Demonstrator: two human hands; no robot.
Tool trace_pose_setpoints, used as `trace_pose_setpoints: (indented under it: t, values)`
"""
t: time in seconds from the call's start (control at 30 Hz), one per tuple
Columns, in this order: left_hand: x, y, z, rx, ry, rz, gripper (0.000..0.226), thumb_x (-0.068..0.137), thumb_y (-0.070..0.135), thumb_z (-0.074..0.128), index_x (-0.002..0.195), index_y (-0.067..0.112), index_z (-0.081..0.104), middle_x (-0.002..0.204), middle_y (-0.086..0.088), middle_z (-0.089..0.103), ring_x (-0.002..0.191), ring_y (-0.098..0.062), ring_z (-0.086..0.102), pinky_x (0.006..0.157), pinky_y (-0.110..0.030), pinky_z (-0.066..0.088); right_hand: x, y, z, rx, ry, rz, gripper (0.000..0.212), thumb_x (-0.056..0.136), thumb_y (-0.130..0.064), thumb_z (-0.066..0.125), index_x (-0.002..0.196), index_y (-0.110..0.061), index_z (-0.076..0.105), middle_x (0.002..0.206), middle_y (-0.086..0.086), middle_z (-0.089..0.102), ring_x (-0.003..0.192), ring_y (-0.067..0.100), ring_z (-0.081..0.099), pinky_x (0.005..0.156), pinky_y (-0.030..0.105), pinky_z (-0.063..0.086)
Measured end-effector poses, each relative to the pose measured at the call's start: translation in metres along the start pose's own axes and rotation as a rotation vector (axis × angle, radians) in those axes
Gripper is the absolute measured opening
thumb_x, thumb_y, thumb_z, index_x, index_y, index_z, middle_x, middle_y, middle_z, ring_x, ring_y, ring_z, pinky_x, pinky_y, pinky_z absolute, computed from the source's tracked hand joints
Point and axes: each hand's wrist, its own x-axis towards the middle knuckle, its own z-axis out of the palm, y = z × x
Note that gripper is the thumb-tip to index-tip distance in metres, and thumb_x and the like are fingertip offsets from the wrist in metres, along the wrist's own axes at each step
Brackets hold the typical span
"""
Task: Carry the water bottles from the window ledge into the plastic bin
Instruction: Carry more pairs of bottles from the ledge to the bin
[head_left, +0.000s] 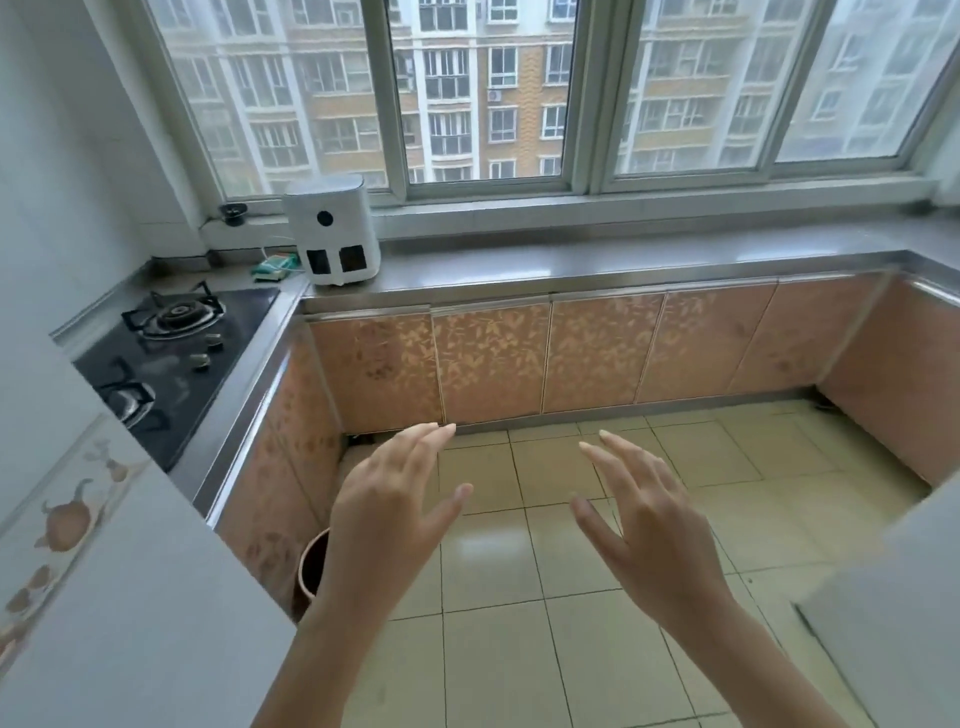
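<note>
Left hand (395, 499) spread, empty | right hand (649, 514) spread, empty | both raised over tiled floor (571, 571), apart

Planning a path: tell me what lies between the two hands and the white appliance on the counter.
Head view: bare floor tiles, then cabinet doors and the counter edge separate hands from appliance.

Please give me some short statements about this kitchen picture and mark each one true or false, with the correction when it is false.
1. Both hands are empty, with open fingers. True: left hand, right hand.
2. A white appliance stands on the counter under the window. True.
3. The left hand holds a water bottle. False: it holds nothing, and no bottle is visible.
4. A pot sits on the gas stove. False: the burners are bare.
5. The floor is tiled. True.
</note>
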Motion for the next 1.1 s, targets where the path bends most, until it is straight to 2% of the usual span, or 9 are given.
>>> trace_pose_setpoints:
  t: [0.4, 0.63, 0.77, 0.83, 0.93, 1.1]
  values:
    - [0.165, 0.055, 0.136, -0.179, -0.116, 0.181, 0.058, 0.085, 0.054, 0.052, 0.135, 0.026, 0.055, 0.132, 0.005, 0.062, 0.118, -0.016, 0.062, 0.092, -0.036, 0.050, 0.081, 0.145, 0.001, -0.130, 0.051, 0.289, 0.054, 0.086, -0.051, 0.040, 0.129, -0.022, 0.056, 0.135, 0.000, 0.056, 0.122, 0.019, 0.050, 0.095, 0.036, 0.045]
    - [0.263, 0.122, 0.218, -0.166, -0.173, 0.247, 0.058, 0.084, 0.054, 0.050, 0.134, 0.025, 0.057, 0.132, 0.005, 0.063, 0.117, -0.017, 0.063, 0.093, -0.035, 0.048, 0.144, 0.254, 0.006, -0.119, 0.043, 0.356, 0.057, 0.085, -0.054, 0.038, 0.132, -0.025, 0.053, 0.138, -0.002, 0.053, 0.123, 0.019, 0.051, 0.092, 0.030, 0.042]
    - [0.320, 0.162, 0.257, -0.161, -0.181, 0.263, 0.057, 0.084, 0.055, 0.049, 0.133, 0.027, 0.057, 0.131, 0.006, 0.063, 0.117, -0.017, 0.063, 0.092, -0.031, 0.045, 0.184, 0.313, -0.002, -0.106, 0.083, 0.398, 0.057, 0.085, -0.054, 0.038, 0.132, -0.025, 0.053, 0.139, -0.002, 0.053, 0.124, 0.018, 0.051, 0.092, 0.032, 0.044]
    - [0.346, 0.181, 0.277, -0.168, -0.177, 0.273, 0.055, 0.084, 0.054, 0.053, 0.132, 0.028, 0.057, 0.131, 0.007, 0.063, 0.117, -0.017, 0.063, 0.091, -0.029, 0.041, 0.202, 0.341, -0.006, -0.112, 0.091, 0.410, 0.058, 0.085, -0.054, 0.038, 0.133, -0.026, 0.052, 0.139, -0.003, 0.052, 0.125, 0.018, 0.049, 0.095, 0.032, 0.042]
    - [0.380, 0.206, 0.306, -0.205, -0.185, 0.287, 0.055, 0.083, 0.049, 0.062, 0.133, 0.028, 0.056, 0.132, 0.007, 0.062, 0.118, -0.017, 0.062, 0.092, -0.031, 0.044, 0.226, 0.377, -0.008, -0.137, 0.102, 0.430, 0.057, 0.085, -0.054, 0.038, 0.133, -0.025, 0.053, 0.139, -0.002, 0.052, 0.124, 0.020, 0.050, 0.096, 0.034, 0.042]
    - [0.440, 0.239, 0.354, -0.256, -0.196, 0.312, 0.055, 0.084, 0.049, 0.063, 0.135, 0.029, 0.056, 0.134, 0.008, 0.060, 0.120, -0.016, 0.060, 0.093, -0.031, 0.043, 0.272, 0.429, -0.007, -0.181, 0.096, 0.466, 0.056, 0.086, -0.054, 0.038, 0.132, -0.026, 0.052, 0.139, -0.003, 0.052, 0.123, 0.020, 0.052, 0.092, 0.033, 0.044]
